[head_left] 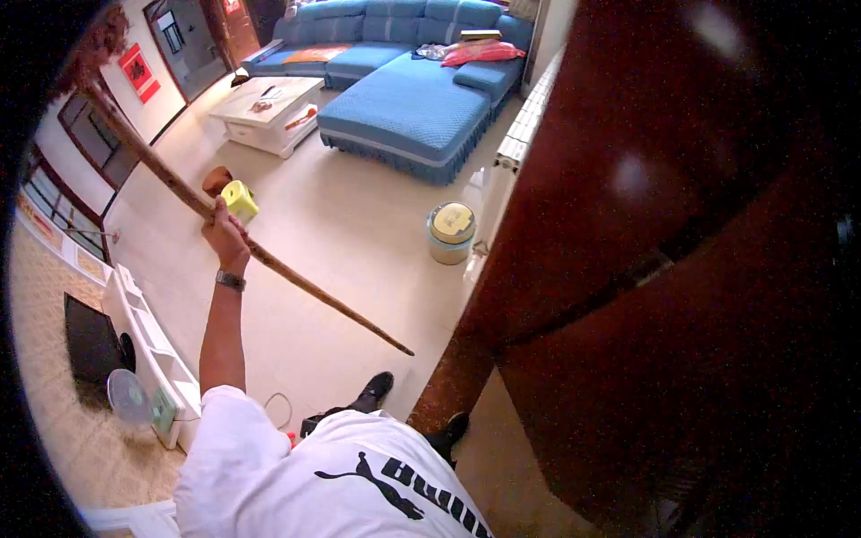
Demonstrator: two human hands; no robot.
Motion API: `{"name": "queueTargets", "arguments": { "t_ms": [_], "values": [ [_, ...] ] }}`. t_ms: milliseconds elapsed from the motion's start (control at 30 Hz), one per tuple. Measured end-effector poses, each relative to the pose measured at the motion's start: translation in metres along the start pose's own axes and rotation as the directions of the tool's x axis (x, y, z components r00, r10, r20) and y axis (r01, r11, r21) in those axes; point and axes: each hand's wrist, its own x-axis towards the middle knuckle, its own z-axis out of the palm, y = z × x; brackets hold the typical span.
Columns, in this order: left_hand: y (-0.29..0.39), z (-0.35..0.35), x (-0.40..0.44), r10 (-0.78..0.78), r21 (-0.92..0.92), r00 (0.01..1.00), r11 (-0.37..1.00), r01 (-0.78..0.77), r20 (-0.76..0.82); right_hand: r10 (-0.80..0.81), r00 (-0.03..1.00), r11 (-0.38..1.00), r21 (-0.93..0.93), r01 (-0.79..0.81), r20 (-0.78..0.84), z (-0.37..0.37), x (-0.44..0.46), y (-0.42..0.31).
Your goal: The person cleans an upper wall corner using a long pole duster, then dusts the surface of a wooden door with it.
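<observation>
My left hand (227,238), with a dark watch on its wrist, is closed around the long wooden handle of a broom (309,285). The handle slants across the view, its bare tip low near my feet. At the upper left it leads up to a bushy reddish-brown head, partly cut off by the dark image edge. Behind my hand, a yellow-green box-like object (240,202) and a brown object (215,179) rest on the floor. My right hand is out of view.
A dark red door panel (646,224) fills the right side, close to me. Beyond it are a white radiator (520,134) and a round lidded container (450,235). A blue sofa (408,112) and white coffee table (260,103) stand farther back. A television (94,345) and white cabinet (152,332) are left.
</observation>
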Motion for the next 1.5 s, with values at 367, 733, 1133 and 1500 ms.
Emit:
{"name": "queueTargets", "arguments": {
  "t_ms": [367,733,1133,1500],
  "values": [
    [-0.014,-0.026,0.147,0.028,-0.109,0.985,0.994,-0.009,0.172,-0.015,0.998,1.000,0.018,0.014,0.069,0.046,-0.143,-0.165],
    [-0.014,-0.063,0.121,0.032,-0.209,0.961,0.977,0.027,0.273,-0.095,0.991,0.992,0.090,0.087,0.089,0.047,-0.205,-0.211],
    [-0.011,-0.044,0.183,0.091,-0.150,0.939,0.988,-0.043,0.332,-0.215,0.969,0.970,0.144,0.197,0.125,0.076,-0.251,-0.314],
    [-0.042,-0.030,0.303,0.096,-0.205,0.859,0.979,0.011,0.504,-0.168,0.979,0.982,0.110,0.155,0.120,0.130,-0.332,-0.441]
  ]
}}
